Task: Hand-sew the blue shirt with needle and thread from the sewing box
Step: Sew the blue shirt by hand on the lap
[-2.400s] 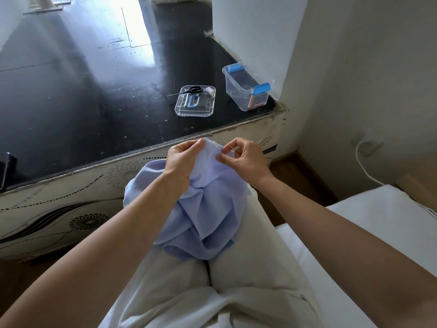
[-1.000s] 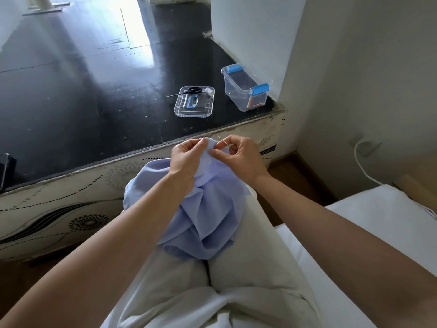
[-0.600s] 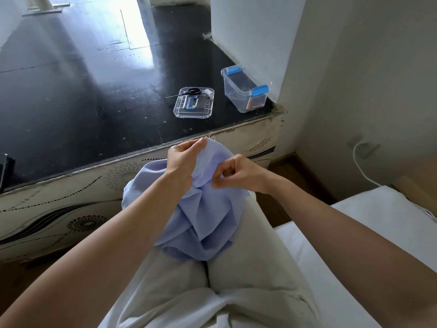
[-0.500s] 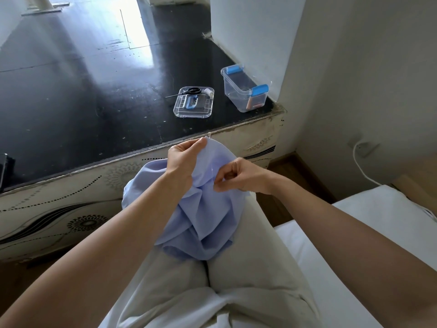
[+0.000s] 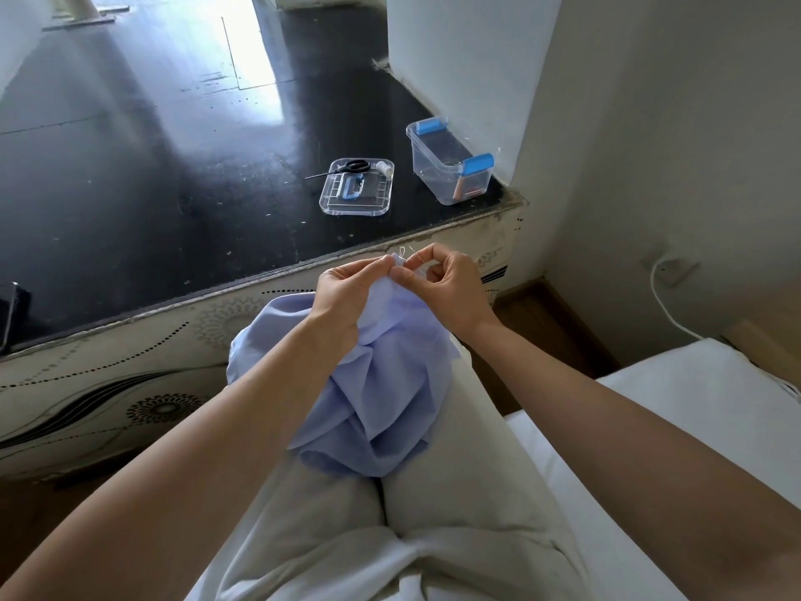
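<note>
Blue shirt (image 5: 381, 383) is bunching on the lap, its top fold lifted up at centre. Left hand (image 5: 346, 292) is pinching that fold from 9 o'clock, fingers curled on the cloth. Right hand (image 5: 446, 288) is sitting at 3 o'clock of the fold, thumb and forefinger closing on the thread (image 5: 404, 252), which is looping just above. The needle is too thin to make out.

Risks: the loose loop knotting if tugged fast, a left fingertip getting pricked with the hands this close, the fold slipping.

Sewing box (image 5: 448, 167) is sitting at 1 o'clock near the tabletop (image 5: 173, 167) edge, with the lid (image 5: 357, 188) and scissors (image 5: 351, 166) at 12. There is pulling room at 3 o'clock, over the bed (image 5: 693, 405).
</note>
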Available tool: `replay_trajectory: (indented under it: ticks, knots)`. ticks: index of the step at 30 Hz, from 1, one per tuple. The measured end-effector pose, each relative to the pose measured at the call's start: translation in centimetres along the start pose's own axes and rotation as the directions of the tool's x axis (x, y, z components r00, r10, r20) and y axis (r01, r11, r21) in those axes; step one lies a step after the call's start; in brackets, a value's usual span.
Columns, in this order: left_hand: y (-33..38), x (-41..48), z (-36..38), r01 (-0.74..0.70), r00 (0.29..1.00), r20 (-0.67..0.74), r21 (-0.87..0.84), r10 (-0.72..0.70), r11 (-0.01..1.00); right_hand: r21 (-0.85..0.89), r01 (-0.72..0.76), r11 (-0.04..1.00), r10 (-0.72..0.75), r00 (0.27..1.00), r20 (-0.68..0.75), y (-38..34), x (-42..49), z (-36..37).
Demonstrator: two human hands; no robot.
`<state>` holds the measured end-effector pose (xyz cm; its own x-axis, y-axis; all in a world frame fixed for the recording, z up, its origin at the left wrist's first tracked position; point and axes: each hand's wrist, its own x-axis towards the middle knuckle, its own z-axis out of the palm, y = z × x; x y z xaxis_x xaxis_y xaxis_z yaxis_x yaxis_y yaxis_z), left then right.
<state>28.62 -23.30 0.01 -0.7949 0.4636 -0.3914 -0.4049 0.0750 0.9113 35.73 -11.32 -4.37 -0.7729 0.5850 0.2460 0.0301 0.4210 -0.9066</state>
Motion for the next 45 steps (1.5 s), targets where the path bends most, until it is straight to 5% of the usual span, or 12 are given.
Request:
replay_trajectory:
  ticks: [6,12,17,24,28,31,35,41,45]
  knots:
    - [-0.2,0.1,-0.2,0.006,1.000,0.011,-0.005,-0.006,1.000,0.060,0.058,0.997,-0.062,0.996,0.067,0.3,0.0,-0.3]
    - [-0.2,0.5,-0.5,-0.029,0.999,-0.016,0.011,0.029,1.000,0.127,0.028,0.991,-0.078,0.912,0.402,0.2,-0.8,-1.4]
    - [-0.4,0.6,-0.6,-0.048,0.999,-0.013,0.031,0.049,0.998,0.133,-0.039,0.990,-0.021,0.905,0.425,0.1,-0.9,-2.1]
    - [-0.2,0.8,-0.5,-0.026,0.999,-0.029,0.012,0.026,1.000,0.094,-0.108,0.990,0.027,0.785,0.619,-0.7,-1.2,-2.5]
    - [-0.1,0.8,-0.6,-0.021,0.999,-0.035,0.002,0.021,1.000,0.016,-0.154,0.988,0.122,0.834,0.538,-0.2,-1.0,-2.9]
    - [-0.1,0.7,-0.6,-0.058,0.998,-0.033,0.041,0.060,0.997,0.090,-0.188,0.978,0.161,0.957,0.241,-0.2,-0.8,-3.1]
    - [-0.4,0.7,-1.1,-0.147,0.988,0.067,0.162,0.138,0.976,0.165,-0.095,0.982,0.101,0.994,-0.031,-0.2,-0.2,-3.3]
    - [-0.8,0.8,-1.9,-0.290,0.927,0.327,0.324,0.181,0.900,0.058,-0.182,0.982,0.151,0.925,0.348,-1.7,0.0,-2.9]
    - [-0.8,1.1,-2.6,-0.333,0.916,0.334,0.323,0.222,0.886,-0.015,-0.258,0.966,0.249,0.912,0.325,-1.0,-0.5,-2.8]
